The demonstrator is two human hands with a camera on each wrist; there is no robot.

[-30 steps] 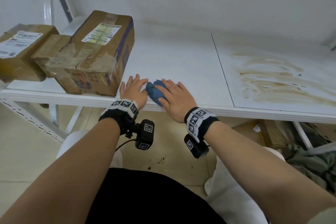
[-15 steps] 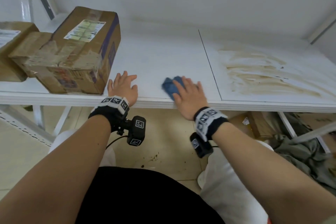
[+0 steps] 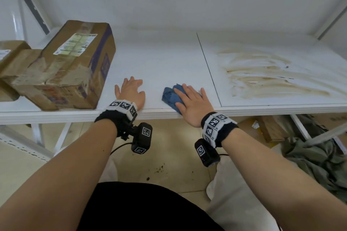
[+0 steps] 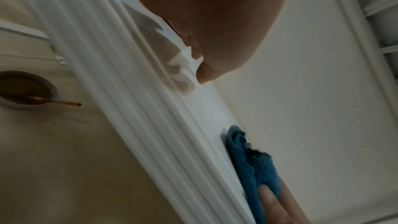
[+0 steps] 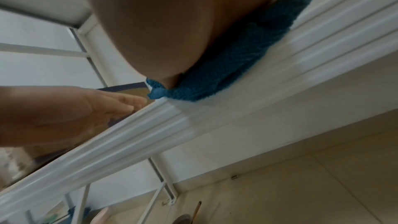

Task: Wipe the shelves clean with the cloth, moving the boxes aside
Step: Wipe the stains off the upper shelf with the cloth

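**Flat palm on the cloth, brown streaks waiting to the right**

The right hand (image 3: 193, 104) lies on the blue cloth (image 3: 171, 95) with fingers straight and spread, a grip that presses rather than clamps; nothing is curled round the fabric. That probably suits wiping: a flat palm spreads pressure over the bunched cloth and lets it slide. The cloth sits at the shelf's (image 3: 159, 65) front edge, a corner hanging slightly over the lip, as the right wrist view shows.

The left hand (image 3: 130, 92) rests palm down on bare shelf, well apart from the cloth, fingers loose and holding nothing. It looks like a brace, steadying the body during the reach.

Just left of that hand stands a large cardboard box (image 3: 69, 67), with two smaller boxes (image 3: 13, 56) pushed against its far side, crowded at the shelf's left end, seemingly to free the surface for wiping.

Right of the panel seam (image 3: 208, 67), brown streaks (image 3: 262, 75) cover the board. That patch appears to be the remaining work, so the cloth likely needs to cross the seam next.
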